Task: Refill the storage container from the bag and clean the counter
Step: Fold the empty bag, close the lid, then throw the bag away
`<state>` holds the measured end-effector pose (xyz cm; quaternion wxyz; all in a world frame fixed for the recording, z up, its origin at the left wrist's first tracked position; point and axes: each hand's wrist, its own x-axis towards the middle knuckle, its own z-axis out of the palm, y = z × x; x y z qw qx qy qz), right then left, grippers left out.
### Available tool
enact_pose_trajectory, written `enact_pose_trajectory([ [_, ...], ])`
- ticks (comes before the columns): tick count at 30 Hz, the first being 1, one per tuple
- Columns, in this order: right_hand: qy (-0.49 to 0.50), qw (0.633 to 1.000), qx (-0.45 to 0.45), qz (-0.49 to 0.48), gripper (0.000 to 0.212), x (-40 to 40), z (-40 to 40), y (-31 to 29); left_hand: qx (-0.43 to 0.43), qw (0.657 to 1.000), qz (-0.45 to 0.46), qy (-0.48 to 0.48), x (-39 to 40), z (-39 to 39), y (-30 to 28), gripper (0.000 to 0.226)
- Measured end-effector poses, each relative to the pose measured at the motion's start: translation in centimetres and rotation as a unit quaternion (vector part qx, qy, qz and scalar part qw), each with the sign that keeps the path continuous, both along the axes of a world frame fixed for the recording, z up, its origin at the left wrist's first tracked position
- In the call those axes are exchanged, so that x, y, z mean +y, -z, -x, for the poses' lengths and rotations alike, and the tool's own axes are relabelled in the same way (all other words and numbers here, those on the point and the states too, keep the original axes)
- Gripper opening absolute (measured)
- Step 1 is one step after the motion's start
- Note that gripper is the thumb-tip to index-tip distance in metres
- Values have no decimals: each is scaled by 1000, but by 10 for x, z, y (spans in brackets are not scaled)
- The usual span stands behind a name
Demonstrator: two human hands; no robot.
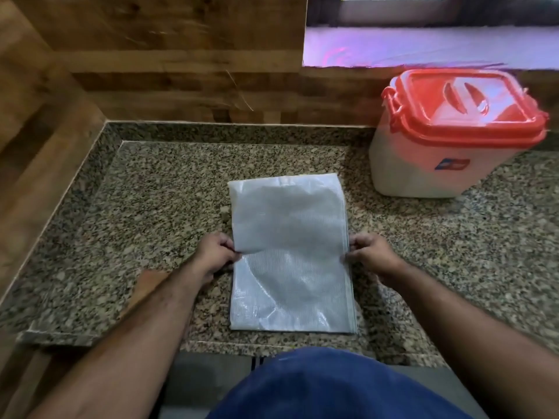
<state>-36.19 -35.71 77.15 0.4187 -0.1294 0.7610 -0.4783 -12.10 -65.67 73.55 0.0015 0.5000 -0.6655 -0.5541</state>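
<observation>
Blue clothing point(332, 385) is filling the near edge, w/ both forearms reaching out over the granite counter point(151, 207). White woven bag point(290, 252) is lying flat on it, empty-looking, mid-counter. Left hand point(213, 255) is pinching bag's left edge, fingers curled; right hand point(372, 252) is pinching its right edge likewise. Storage container point(438, 146), red lid point(462, 104) sitting closed on top, is standing beyond the bag to its right, apart from it.

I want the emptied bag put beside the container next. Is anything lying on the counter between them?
Nothing visible: bare granite counter separates the flat bag, pinched by left hand and right hand, from the container.
</observation>
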Motion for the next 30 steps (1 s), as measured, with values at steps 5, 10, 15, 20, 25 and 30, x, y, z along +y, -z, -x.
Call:
enact_pose_trajectory([
  [5, -2, 994, 113, 1, 34, 5, 2, 19, 30, 999, 13, -18, 1, -6, 7, 29],
  [10, -29, 975, 220, -32, 25, 5, 3, 23, 50, 998, 48, 3, 2, -5, 10, 41],
  [15, -50, 953, 284, -94, 18, 10, 10, 35, 54, 993, 102, 26, 12, -9, -1, 41],
  [20, -120, 891, 433, -68, 20, 14, 10, 40, 57, 955, 241, 165, 6, -13, 12, 39],
  [25, -167, 855, 478, -113, 17, 14, 13, 40, -3, 919, 294, 263, 1, 2, 1, 32],
  [30, -208, 833, 499, -122, 12, 9, 16, 38, 9, 910, 280, 305, 19, 45, -36, 24],
])
